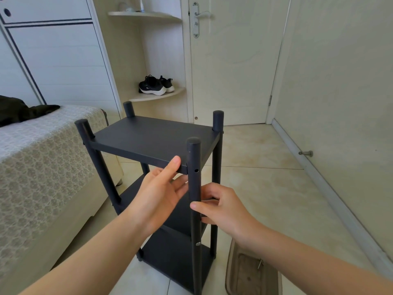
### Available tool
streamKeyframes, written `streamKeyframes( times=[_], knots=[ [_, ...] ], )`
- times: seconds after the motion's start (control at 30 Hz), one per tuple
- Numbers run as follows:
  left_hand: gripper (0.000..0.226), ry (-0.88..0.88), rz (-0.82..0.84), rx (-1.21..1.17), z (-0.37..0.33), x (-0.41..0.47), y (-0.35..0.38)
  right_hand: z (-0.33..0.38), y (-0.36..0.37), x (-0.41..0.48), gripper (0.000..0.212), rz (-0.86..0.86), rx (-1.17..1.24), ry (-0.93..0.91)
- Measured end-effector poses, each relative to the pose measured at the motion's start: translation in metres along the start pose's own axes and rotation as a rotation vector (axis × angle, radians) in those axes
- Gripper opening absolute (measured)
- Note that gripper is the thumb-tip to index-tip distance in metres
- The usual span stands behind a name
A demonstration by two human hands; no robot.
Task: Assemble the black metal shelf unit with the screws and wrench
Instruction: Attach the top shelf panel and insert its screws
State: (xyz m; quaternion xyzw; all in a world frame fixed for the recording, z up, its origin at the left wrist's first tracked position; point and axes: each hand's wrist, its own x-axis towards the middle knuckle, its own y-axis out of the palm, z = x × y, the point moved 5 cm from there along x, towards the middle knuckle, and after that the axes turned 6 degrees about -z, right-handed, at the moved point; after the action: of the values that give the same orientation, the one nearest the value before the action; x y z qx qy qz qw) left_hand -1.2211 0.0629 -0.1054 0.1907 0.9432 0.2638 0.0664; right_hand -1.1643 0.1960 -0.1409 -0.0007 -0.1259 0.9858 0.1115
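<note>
Head view: black shelf unit [161,188] stands upright on the tiled floor [255,150], just beside the bed [42,167] on its left and apart from the wall on the right. Four round posts carry three flat panels; the top shelf [153,137] sits a little below the capped post tops. Left hand [161,194] is at the front edge of the top shelf near its right corner. Its thumb lies against the edge and its fingers reach out fairly straight under the panel, not curled; can't tell if they touch the underside. Right hand [221,207] grips the near right post [194,188] about mid-height, thumb across the front, fingers wrapped behind. Open screw hole [196,170] in that post level with the top shelf edge; a silver screw [198,244] lower down on the same post. Tan flat object [251,273] lies on the floor right of the unit's base, with a small metal piece [259,264] on it, too small to identify. Dark garment [19,111] lies on the bed. White wardrobe [53,60] is behind the bed, with corner shelves [157,95] holding black sneakers [156,86]. Closed door [231,60] beyond the unit, doorstop [306,153] low on the right wall.
</note>
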Motion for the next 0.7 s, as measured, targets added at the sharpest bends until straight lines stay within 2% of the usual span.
streamKeyframes(
  times=[0.2, 0.43, 0.53, 0.63, 0.7],
  knots=[
    [0.028, -0.002, -0.023, 0.049, 0.004, -0.003, 0.000, -0.001, 0.001, -0.002, 0.021, -0.014, -0.001, 0.020],
    [0.063, -0.038, -0.005, 0.008, 0.005, 0.002, -0.002, 0.001, -0.002, -0.004, 0.021, -0.004, -0.018, 0.033],
    [0.076, -0.055, 0.045, 0.079, 0.011, 0.000, 0.000, 0.004, -0.004, -0.005, 0.021, 0.012, -0.091, 0.012],
    [0.066, -0.071, 0.080, 0.083, 0.016, -0.003, 0.002, 0.004, -0.010, -0.004, 0.024, 0.034, -0.147, -0.003],
    [0.039, -0.056, 0.099, 0.092, 0.014, -0.005, 0.001, -0.004, -0.015, -0.003, 0.024, 0.043, -0.185, 0.011]
  ],
)
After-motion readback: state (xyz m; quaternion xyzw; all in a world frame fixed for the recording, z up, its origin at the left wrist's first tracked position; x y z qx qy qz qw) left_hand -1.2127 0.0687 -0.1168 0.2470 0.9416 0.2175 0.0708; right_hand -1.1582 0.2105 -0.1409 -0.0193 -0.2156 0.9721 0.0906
